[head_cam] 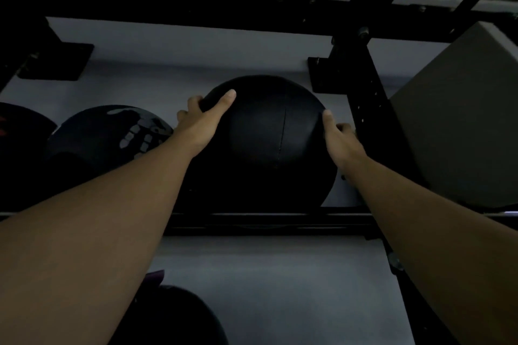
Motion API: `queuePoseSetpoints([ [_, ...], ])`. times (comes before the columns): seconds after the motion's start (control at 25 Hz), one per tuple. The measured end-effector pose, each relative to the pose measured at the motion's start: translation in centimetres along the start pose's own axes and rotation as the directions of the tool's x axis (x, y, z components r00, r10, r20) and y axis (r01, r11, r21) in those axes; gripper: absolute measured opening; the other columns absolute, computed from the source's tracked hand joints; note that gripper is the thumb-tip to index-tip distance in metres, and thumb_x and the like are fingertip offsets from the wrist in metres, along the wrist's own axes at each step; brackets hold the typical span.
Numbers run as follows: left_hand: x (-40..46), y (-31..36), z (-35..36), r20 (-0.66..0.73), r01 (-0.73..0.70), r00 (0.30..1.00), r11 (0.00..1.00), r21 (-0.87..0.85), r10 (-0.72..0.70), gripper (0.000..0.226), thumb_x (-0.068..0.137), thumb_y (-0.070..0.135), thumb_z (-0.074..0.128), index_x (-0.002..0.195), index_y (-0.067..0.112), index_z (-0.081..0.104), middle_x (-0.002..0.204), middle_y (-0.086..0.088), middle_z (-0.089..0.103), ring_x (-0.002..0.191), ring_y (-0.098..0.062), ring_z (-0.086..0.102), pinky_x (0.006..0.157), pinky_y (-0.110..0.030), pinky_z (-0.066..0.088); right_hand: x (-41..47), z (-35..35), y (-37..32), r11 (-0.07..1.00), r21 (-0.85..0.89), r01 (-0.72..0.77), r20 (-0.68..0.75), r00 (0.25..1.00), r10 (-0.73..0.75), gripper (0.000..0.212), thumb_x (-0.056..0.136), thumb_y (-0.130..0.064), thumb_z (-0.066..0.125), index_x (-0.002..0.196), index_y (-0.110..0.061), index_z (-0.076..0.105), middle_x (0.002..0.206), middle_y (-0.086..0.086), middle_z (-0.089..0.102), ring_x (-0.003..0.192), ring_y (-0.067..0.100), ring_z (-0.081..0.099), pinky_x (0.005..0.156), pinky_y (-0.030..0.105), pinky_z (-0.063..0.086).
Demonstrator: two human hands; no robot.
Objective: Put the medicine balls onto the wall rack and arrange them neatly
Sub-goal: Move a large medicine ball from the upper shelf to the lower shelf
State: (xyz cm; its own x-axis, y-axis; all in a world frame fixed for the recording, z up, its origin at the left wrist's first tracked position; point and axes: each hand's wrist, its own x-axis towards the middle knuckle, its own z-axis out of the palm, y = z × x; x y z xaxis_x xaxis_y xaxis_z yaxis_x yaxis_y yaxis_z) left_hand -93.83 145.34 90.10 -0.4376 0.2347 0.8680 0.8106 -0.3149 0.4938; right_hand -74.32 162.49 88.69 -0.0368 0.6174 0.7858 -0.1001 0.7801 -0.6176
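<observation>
I have both hands on the big black ball (pixel 269 143), which sits on the rack's front rail (pixel 266 223), low down near the floor. My left hand (pixel 201 120) is spread wide over the ball's upper left side, thumb lying across the top and fingers curling round the far side. My right hand (pixel 340 138) is opened flat against the ball's right side, thumb up on the curve, fingers tucked between the ball and the rack's upright post (pixel 372 109). Just left of the big ball rests a second ball with pale markings (pixel 112 131); whether the two touch I cannot tell, my forearm covers the gap. Right of the post stands a grey box (pixel 462 120). Another dark ball (pixel 173 316) lies on the floor below the rail.
</observation>
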Motion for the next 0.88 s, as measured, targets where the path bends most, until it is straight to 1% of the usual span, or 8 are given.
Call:
queuePoseSetpoints([
  [0.16, 1.3, -1.8, 1.7, -0.135, -0.078, 0.989, 0.983, -0.165, 0.056, 0.103, 0.077, 0.093, 0.06, 0.159, 0.032, 0.047, 0.161, -0.003, 0.048, 0.143, -0.027, 0.055, 0.115, -0.037, 0.045, 3.4, 1.3, 2.4, 0.972, 0.233, -0.025, 0.035, 0.999, 0.017, 0.087, 0.099, -0.076, 0.035, 0.16, -0.015, 0.038, 0.145, 0.013, 0.054, 0.137, 0.037, 0.053, 0.101, 0.039, 0.043],
  [0.2, 1.5, -2.1, 1.8, -0.153, -0.096, 0.986, 0.978, -0.187, 0.067, 0.106, 0.072, 0.096, 0.058, 0.156, 0.032, 0.051, 0.156, -0.001, 0.054, 0.14, -0.026, 0.058, 0.118, -0.04, 0.046, 3.8, 1.6, 2.8, 0.955, 0.298, -0.018, 0.046, 0.999, 0.004, 0.093, 0.092, -0.083, 0.039, 0.158, -0.017, 0.042, 0.14, 0.009, 0.057, 0.132, 0.035, 0.057, 0.103, 0.038, 0.045],
  [0.32, 2.2, -2.6, 2.0, -0.197, -0.118, 0.978, 0.967, -0.227, 0.073, 0.106, 0.067, 0.101, 0.052, 0.147, 0.031, 0.061, 0.141, 0.004, 0.066, 0.13, -0.023, 0.063, 0.119, -0.048, 0.049, 6.6, 2.8, 4.9, 0.856, 0.517, -0.028, 0.111, 0.993, -0.034, 0.122, 0.052, -0.106, 0.054, 0.144, -0.025, 0.061, 0.139, 0.007, 0.07, 0.121, 0.032, 0.068, 0.109, 0.047, 0.053],
  [0.44, 2.6, -2.9, 2.1, -0.198, -0.125, 0.977, 0.964, -0.233, 0.079, 0.115, 0.056, 0.109, 0.051, 0.142, 0.034, 0.067, 0.138, 0.005, 0.07, 0.128, -0.022, 0.066, 0.118, -0.048, 0.05, 6.8, 3.2, 5.4, 0.826, 0.563, -0.024, 0.159, 0.984, -0.08, 0.09, 0.072, -0.092, 0.05, 0.127, -0.025, 0.074, 0.128, 0.008, 0.075, 0.117, 0.032, 0.071, 0.108, 0.047, 0.055],
  [0.6, 2.9, -3.6, 1.6, -0.175, -0.11, 0.983, 0.956, -0.273, 0.063, 0.122, 0.043, 0.112, 0.057, 0.137, 0.035, 0.07, 0.135, 0.006, 0.074, 0.124, -0.021, 0.071, 0.115, -0.047, 0.053, 6.1, 2.6, 5.3, 0.826, 0.563, -0.023, 0.167, 0.982, -0.086, 0.093, 0.066, -0.091, 0.051, 0.131, -0.029, 0.074, 0.126, 0.004, 0.078, 0.116, 0.03, 0.073, 0.106, 0.049, 0.057],
  [0.72, 1.9, -3.1, 0.9, -0.13, -0.093, 0.99, 0.936, -0.338, 0.051, 0.118, 0.052, 0.104, 0.068, 0.144, 0.03, 0.063, 0.138, 0.004, 0.072, 0.125, -0.019, 0.07, 0.114, -0.045, 0.054, 4.9, 1.9, 5.2, 0.818, 0.574, -0.041, 0.182, 0.98, -0.079, 0.09, 0.067, -0.089, 0.053, 0.136, -0.034, 0.07, 0.13, 0.001, 0.077, 0.118, 0.028, 0.072, 0.105, 0.049, 0.057],
  [0.8, 0.0, -2.2, 0.6, -0.068, -0.076, 0.996, 0.928, -0.364, 0.055, 0.099, 0.071, 0.09, 0.07, 0.148, 0.03, 0.057, 0.14, 0.003, 0.068, 0.123, -0.017, 0.068, 0.111, -0.041, 0.053, 4.1, 1.2, 4.9, 0.812, 0.582, -0.049, 0.183, 0.981, -0.072, 0.087, 0.07, -0.088, 0.055, 0.138, -0.035, 0.069, 0.133, 0.0, 0.075, 0.12, 0.027, 0.071, 0.104, 0.048, 0.057],
  [0.88, -1.2, -1.9, 0.4, -0.074, -0.091, 0.995, 0.901, -0.425, 0.065, 0.067, 0.093, 0.07, 0.066, 0.145, 0.029, 0.054, 0.139, 0.002, 0.065, 0.119, -0.013, 0.066, 0.105, -0.037, 0.054, 3.4, 0.5, 4.4, 0.799, 0.601, -0.028, 0.18, 0.978, -0.101, 0.086, 0.071, -0.087, 0.057, 0.139, -0.035, 0.067, 0.135, 0.001, 0.074, 0.121, 0.025, 0.07, 0.105, 0.045, 0.056],
])
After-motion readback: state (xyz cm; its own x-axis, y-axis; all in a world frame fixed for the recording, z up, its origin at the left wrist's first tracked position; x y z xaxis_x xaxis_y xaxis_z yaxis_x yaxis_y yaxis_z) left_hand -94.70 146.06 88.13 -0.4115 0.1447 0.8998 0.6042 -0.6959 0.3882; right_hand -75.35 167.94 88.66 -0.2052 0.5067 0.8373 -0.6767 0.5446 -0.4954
